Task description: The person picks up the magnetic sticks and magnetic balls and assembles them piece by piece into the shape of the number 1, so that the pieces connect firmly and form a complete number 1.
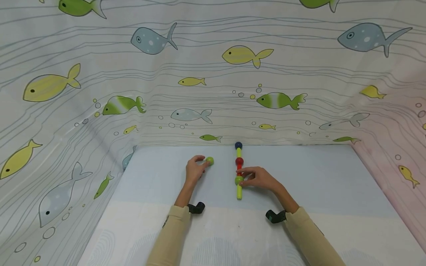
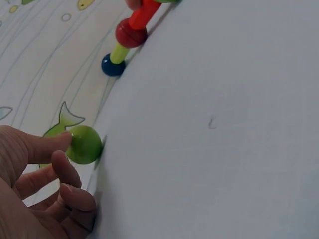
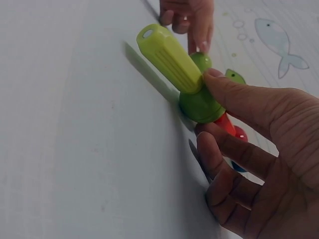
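A ball-and-stick toy chain (image 1: 239, 170) lies in a straight line on the table, with blue, red and green balls joined by yellow-green and red sticks. Its near end is a ribbed yellow-green stick (image 3: 169, 57). My right hand (image 1: 261, 178) pinches the chain around its green ball (image 3: 202, 105), thumb on one side and fingers by the red stick. To the left, a loose green ball (image 2: 84, 144) sits on the table, apart from the chain. The thumb tip of my left hand (image 1: 195, 169) touches that ball, while its other fingers bend loosely beside it.
Fish-printed cloth (image 1: 199, 92) rises behind the table and along both sides. The blue ball (image 1: 238, 145) at the chain's far end is close to the back edge. A pale blue and white covering (image 1: 309, 177) spreads over the tabletop.
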Demonstrator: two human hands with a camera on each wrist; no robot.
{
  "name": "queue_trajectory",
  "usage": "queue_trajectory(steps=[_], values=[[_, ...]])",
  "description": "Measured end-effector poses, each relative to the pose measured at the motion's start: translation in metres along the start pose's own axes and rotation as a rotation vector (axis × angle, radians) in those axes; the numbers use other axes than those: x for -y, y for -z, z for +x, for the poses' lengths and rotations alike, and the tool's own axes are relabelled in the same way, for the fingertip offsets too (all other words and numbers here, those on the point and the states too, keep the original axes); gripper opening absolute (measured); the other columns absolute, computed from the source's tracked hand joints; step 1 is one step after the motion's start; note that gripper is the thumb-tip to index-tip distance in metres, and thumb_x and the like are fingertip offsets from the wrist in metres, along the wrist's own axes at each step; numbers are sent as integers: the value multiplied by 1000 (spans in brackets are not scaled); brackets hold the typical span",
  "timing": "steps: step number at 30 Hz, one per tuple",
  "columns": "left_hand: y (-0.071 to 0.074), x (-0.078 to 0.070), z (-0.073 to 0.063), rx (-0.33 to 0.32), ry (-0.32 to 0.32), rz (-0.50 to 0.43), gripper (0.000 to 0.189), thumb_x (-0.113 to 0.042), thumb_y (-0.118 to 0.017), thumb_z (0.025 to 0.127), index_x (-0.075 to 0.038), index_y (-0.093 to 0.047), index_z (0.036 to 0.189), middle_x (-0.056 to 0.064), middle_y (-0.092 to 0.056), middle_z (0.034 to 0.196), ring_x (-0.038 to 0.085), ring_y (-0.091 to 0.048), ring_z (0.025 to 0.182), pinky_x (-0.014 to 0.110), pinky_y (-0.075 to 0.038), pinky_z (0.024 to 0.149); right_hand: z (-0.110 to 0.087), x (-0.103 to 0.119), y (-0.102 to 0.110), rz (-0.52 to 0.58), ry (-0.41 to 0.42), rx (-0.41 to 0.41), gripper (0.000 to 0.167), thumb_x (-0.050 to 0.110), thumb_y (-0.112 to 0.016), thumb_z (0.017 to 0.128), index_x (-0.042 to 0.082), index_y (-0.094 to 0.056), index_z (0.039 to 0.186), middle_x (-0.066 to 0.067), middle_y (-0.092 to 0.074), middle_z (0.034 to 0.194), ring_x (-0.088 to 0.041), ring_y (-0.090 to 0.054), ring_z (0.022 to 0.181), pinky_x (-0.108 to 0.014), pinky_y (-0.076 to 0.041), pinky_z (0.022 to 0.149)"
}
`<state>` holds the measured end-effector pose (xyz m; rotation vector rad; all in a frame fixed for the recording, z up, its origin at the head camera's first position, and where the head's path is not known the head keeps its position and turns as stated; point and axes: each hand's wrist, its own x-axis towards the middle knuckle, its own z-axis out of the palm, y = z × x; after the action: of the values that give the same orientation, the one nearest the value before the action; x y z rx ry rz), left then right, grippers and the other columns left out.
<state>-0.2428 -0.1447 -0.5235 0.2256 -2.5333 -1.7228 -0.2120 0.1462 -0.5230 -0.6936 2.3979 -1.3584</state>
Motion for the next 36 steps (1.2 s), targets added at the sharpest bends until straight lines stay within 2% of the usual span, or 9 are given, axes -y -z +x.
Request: queue_trajectory(steps=[16,25,36], values=[[-7,-6,6,37,-4,73,35,-19,-77,87,-2,-68,116,13,-67,115,13,-56,58,24,-44,51,0,0,1,-6,3,-5,50,22,-81,83,9,-65,129,-5,-69,107,-18,-65,87,-32,-52,77],[-12,-9,8,69,-13,77,34,-18,-75,88,-3,-68,117,13,-66,115,12,-55,56,24,-44,50,2,-2,2,-14,0,-2,50,21,-81,84,9,-65,129,-5,-68,108,-17,-64,86,-33,-52,76],[-13,-8,6,62,-40,65,33,-17,-76,87,-1,-68,115,12,-69,107,12,-56,55,23,-46,51,0,0,2,-1,13,0,50,21,-80,84,5,-65,129,-8,-68,108,-19,-65,87,-30,-53,78]])
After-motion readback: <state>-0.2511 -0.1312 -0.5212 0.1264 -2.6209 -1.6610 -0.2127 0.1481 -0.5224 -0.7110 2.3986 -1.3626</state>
